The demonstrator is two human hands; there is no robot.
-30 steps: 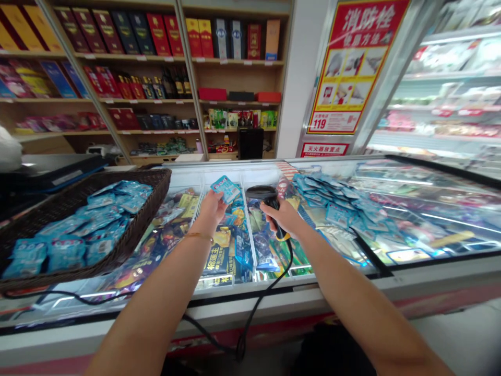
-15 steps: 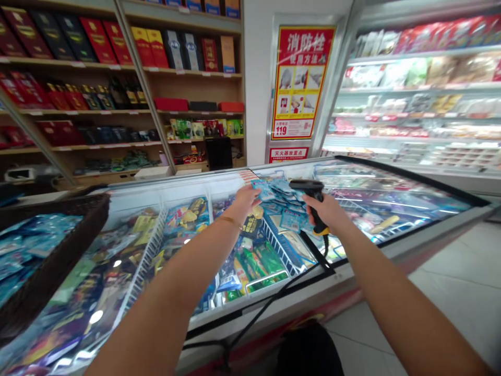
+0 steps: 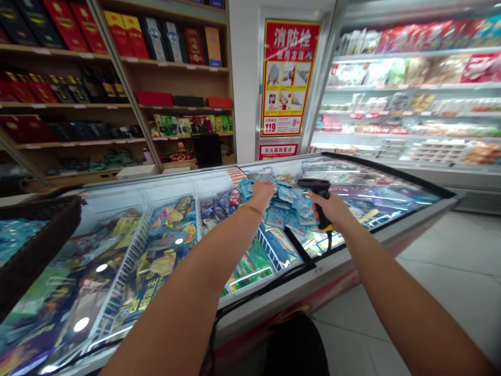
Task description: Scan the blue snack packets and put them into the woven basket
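My right hand is wrapped round the grip of a black and yellow barcode scanner, whose dark cord hangs from the handle. A spread-out heap of small light-blue packets lies on the freezer's glass top, just left of the scanner. My left hand is over the left part of this heap, its fingers curled in on a blue packet; the fingertips are partly hidden. A thin bracelet circles my left wrist.
Under the glass of the chest freezer, wire baskets hold colourful frozen packs. A dark woven basket with more blue packets stands at left. Beyond are shelves of boxes, a red fire-hydrant poster and a lit refrigerated shelf.
My left hand has moved right, from the heap's left edge to over the packets, and its fingers have curled. The view has shifted a little; the scanner stays in my right hand.
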